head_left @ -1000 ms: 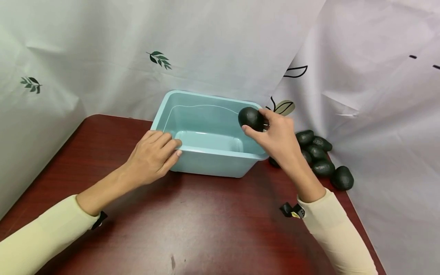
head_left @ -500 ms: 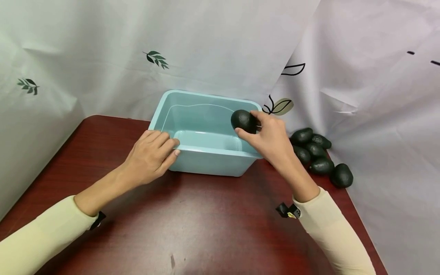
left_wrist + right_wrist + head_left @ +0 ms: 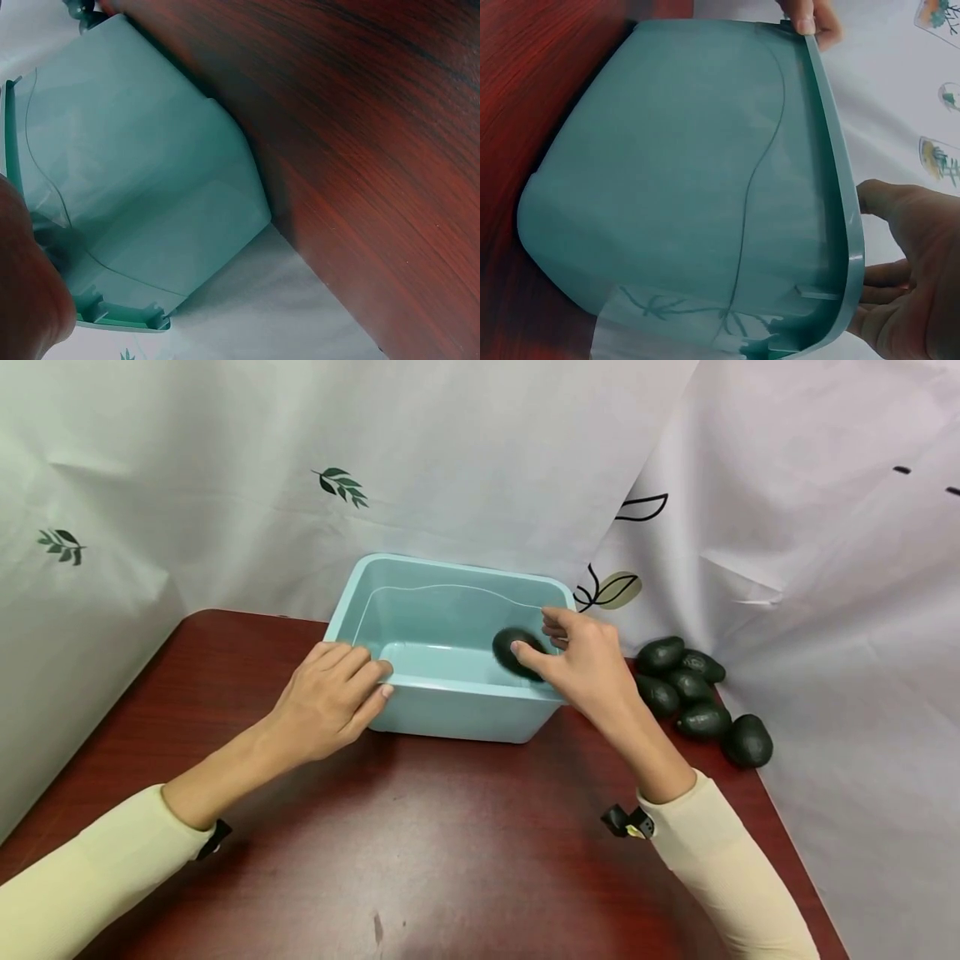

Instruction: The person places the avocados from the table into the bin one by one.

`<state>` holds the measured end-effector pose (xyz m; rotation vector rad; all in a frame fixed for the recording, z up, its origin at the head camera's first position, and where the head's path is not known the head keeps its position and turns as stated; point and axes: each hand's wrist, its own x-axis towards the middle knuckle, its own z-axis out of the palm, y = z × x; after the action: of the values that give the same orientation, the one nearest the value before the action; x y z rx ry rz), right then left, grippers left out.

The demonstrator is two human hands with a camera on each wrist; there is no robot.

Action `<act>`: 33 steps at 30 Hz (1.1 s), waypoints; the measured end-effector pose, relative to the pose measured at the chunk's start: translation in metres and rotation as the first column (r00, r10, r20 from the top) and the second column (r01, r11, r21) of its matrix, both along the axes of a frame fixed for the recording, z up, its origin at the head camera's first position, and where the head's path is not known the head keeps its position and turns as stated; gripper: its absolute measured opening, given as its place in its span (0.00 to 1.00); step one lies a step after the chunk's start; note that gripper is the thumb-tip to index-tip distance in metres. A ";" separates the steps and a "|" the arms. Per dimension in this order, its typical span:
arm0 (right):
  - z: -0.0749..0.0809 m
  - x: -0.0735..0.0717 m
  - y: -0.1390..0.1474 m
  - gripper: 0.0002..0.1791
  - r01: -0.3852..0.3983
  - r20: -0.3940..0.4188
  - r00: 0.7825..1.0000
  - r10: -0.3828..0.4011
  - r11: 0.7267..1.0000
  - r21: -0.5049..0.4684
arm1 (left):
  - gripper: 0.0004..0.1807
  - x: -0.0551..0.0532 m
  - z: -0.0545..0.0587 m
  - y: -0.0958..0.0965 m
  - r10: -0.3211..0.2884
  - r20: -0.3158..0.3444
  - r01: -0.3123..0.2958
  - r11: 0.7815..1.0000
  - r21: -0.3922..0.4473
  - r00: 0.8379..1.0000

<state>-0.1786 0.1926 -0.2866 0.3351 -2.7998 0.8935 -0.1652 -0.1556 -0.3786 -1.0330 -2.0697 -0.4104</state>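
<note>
A light blue plastic tub (image 3: 465,687) stands near the back of the table. My left hand (image 3: 322,697) grips its front left corner, fingers over the rim and thumb outside. Just inside the tub's right end is a dark green avocado (image 3: 506,648), blurred and partly behind the right thumb. My right hand (image 3: 588,664) is over the tub's right rim, its fingers and thumb spread apart. In the right wrist view that hand (image 3: 922,262) appears beside the rim, and the avocado is hidden by the tub wall.
Several avocados (image 3: 690,687) lie in a pile on the dark red wooden table (image 3: 450,843), right of the tub. White cloth with leaf prints (image 3: 480,460) hangs along the back and sides, close behind the tub.
My right hand moved slightly left, then its fingers parted and let go of the avocado, which has dropped lower into the tub. The left hand stays on the rim.
</note>
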 end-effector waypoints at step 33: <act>-0.002 0.008 0.019 0.33 0.030 -0.044 0.998 -0.033 0.996 -0.081 | 0.23 -0.001 0.001 0.000 0.007 0.015 -0.007 1.000 -0.012 1.000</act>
<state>-0.1710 0.2121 -0.2889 0.2950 -2.7110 0.9757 -0.1659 -0.1554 -0.3778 -1.0320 -2.0909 -0.4041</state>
